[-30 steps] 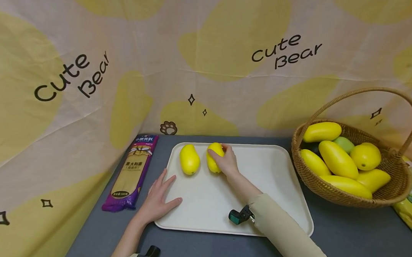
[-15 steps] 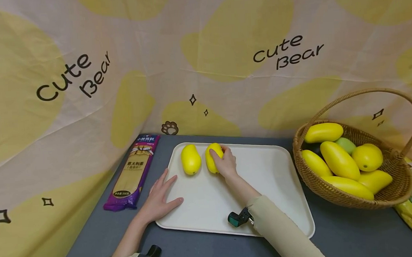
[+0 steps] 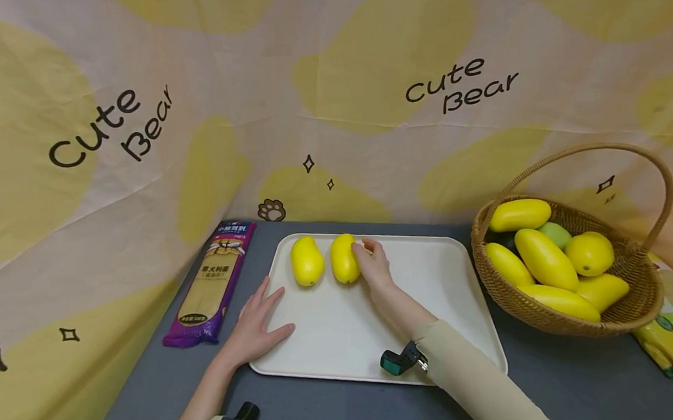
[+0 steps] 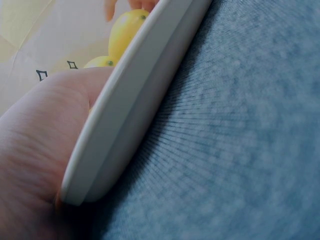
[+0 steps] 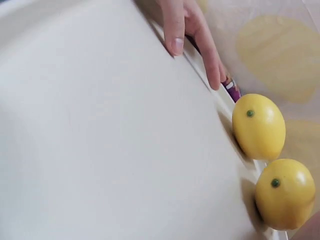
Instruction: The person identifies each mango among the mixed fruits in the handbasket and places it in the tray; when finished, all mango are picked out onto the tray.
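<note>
Two yellow mangoes stand side by side near the back left of a white tray (image 3: 431, 306), the left mango (image 3: 307, 261) and the right mango (image 3: 343, 260). My right hand (image 3: 377, 264) is at the right side of the right mango, fingers loosened, thumb close to its skin. In the right wrist view both mangoes show their green-dotted ends, and only a sliver of my right hand (image 5: 308, 231) shows at the corner. My left hand (image 3: 257, 326) rests on the tray's left edge with fingers spread. In the left wrist view the tray rim (image 4: 115, 115) hides part of that hand.
A wicker basket (image 3: 567, 325) with a tall handle stands right of the tray, holding several yellow mangoes, a round yellow fruit and a green one. A purple pasta packet (image 3: 210, 284) lies left of the tray. A yellow-green packet (image 3: 672, 342) lies at far right. A printed cloth hangs behind.
My right hand has let go of the right mango and drawn slightly to its right, while the mango stays beside the other. The left hand keeps its place on the tray edge.
</note>
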Tool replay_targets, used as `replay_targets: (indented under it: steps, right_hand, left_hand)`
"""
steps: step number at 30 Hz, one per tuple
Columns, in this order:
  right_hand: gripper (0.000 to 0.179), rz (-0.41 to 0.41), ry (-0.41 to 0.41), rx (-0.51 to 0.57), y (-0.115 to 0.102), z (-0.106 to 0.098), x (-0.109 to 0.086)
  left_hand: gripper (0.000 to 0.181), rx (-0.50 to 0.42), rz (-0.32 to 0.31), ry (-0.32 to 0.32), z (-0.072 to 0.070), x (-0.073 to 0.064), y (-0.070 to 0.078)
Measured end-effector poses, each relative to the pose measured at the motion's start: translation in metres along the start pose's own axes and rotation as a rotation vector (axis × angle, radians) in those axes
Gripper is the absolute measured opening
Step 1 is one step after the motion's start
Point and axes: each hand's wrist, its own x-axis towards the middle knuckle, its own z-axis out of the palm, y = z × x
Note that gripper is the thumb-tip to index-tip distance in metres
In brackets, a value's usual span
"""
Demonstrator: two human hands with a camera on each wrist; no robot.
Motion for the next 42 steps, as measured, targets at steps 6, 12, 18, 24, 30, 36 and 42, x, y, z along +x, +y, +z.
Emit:
replay_targets:
  steps: [6,12,18,24,30,36,42]
  right_hand:
    - [0.048,0.034,-0.044,0.158,-0.007,-0.023,-0.014]
    - [0.044,0.141,-0.113,0.275,-0.018,-0.048,-0.038]
    - [0.040,0.116,-0.230,0.286,-0.037,-0.085,-0.068]
    - [0.026,0.050,-0.345,0.274,-0.058,-0.138,-0.092]
    - [0.025,-0.063,-0.420,0.193,-0.070,-0.195,-0.103]
    - [0.027,-0.306,-0.383,-0.160,-0.079,-0.256,-0.092]
    - [0.039,-0.314,-0.181,-0.741,-0.092,-0.319,-0.070]
  left_hand:
    - [0.078,0.002,0.009,-0.002,0.000,0.001,-0.001]
    - [0.078,0.011,0.013,0.005,0.000,-0.001,-0.001]
    - [0.078,0.015,0.026,0.007,-0.001,-0.001,0.000]
    - [0.077,0.017,0.042,0.016,-0.001,-0.002,0.000]
    - [0.078,0.004,0.029,0.003,-0.001,-0.002,0.002]
    - [0.077,0.006,0.032,0.007,-0.001,-0.003,0.001]
    - [0.076,0.019,0.035,0.015,0.001,-0.002,0.000]
